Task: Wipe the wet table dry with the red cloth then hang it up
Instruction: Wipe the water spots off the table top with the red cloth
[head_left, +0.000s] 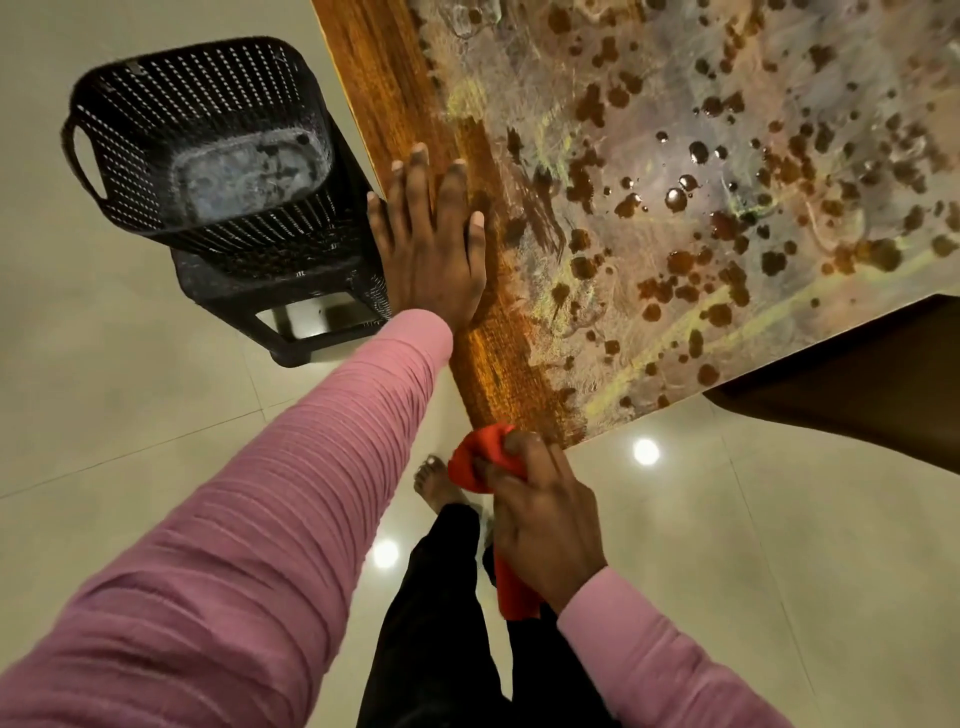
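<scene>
Head view, looking steeply down. Takes in a wooden table top with a worn, grey-and-yellow smeared surface, ending at a near corner about mid-picture. Shows dark blotches and shiny water droplets scattered over the right part, and a bare orange-brown strip along the left edge. Finds the left hand lying palm-down on that strip, fingers straight and close together, grasping nothing, little finger at the very edge, thumb toward the blotches. Follows a pink ribbed sleeve back from its wrist to the lower left corner. Finds the right hand off the table, just below the near corner and above the floor, fingers curled tight round the bunched red cloth. Sees one wad of cloth bulging out past the fingertips, right beside the corner, and a tail hanging under the wrist; cannot tell whether cloth and wood touch. Places a black perforated plastic basket left of the table, standing on a black stool. Catches pale glossy floor tiles with round light reflections, dark trousers and a bare foot underneath.
</scene>
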